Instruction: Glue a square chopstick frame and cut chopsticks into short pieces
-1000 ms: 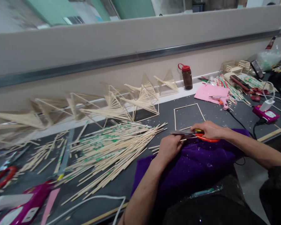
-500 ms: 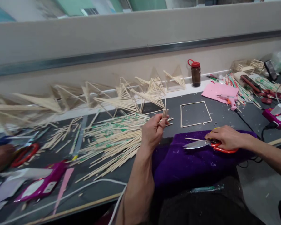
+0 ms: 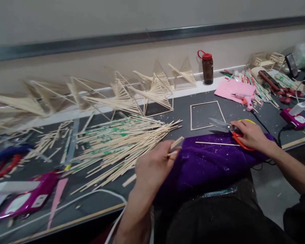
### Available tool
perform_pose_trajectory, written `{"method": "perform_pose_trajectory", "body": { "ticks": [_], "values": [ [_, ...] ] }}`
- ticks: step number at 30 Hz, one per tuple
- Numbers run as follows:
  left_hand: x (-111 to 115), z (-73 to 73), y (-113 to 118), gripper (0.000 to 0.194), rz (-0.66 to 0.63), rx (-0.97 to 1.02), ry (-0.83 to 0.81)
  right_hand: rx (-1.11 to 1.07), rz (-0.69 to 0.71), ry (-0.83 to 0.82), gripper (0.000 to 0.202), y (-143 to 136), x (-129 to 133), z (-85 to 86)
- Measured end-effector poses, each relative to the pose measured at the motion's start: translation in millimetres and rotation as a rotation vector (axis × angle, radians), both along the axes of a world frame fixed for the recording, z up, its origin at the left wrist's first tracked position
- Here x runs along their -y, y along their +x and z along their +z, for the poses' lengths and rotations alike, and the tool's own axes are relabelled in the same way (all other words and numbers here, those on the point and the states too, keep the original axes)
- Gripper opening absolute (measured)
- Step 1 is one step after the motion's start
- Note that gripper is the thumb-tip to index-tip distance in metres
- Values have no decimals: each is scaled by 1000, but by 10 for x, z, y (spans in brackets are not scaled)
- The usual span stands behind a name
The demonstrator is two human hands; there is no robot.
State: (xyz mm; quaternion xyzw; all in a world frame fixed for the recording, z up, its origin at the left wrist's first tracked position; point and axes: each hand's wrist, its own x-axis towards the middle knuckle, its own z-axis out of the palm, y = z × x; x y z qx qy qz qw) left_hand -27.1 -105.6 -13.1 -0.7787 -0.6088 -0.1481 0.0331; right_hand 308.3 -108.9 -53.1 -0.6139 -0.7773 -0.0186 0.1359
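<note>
My left hand (image 3: 154, 164) is closed around a small bundle of thin wooden sticks (image 3: 177, 143), whose ends poke out on both sides of the fist. My right hand (image 3: 251, 134) grips scissors (image 3: 236, 130) with red-orange and yellow on the handles; their blades point left, near a square stick frame (image 3: 191, 117). Below the scissors, a single stick (image 3: 213, 143) lies across the purple cloth (image 3: 205, 169), its right end close to the handles. Beside my left hand spreads a big pile of loose sticks (image 3: 124, 156), some with green-marked wrapping.
Stick-built twisted models (image 3: 117, 100) line the wall. A brown bottle (image 3: 207, 69) with a red lid stands behind the frame. To the right are a pink glue gun (image 3: 244, 98) on a pink sheet (image 3: 225, 88) and a magenta power box (image 3: 295, 118); another magenta box (image 3: 30, 196) sits left.
My left hand has come down and nearer, and its bundle has tipped from upright to nearly flat. The scissors have lifted off the cloth toward the square frame. The view has tilted down.
</note>
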Motion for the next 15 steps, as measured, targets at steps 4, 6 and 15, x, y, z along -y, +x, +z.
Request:
{"method": "perform_pose_trajectory", "body": {
  "ticks": [4,6,15],
  "values": [
    [248,-434,-64,35,-19,-86,-131,72,-31,23,41,65,198,-161],
    [271,-556,-81,38,-7,-112,-153,85,-35,17,41,63,204,-177],
    [-21,-489,-46,36,-6,-137,-238,98,9,-26,43,12,-47,-153]
  ]
}}
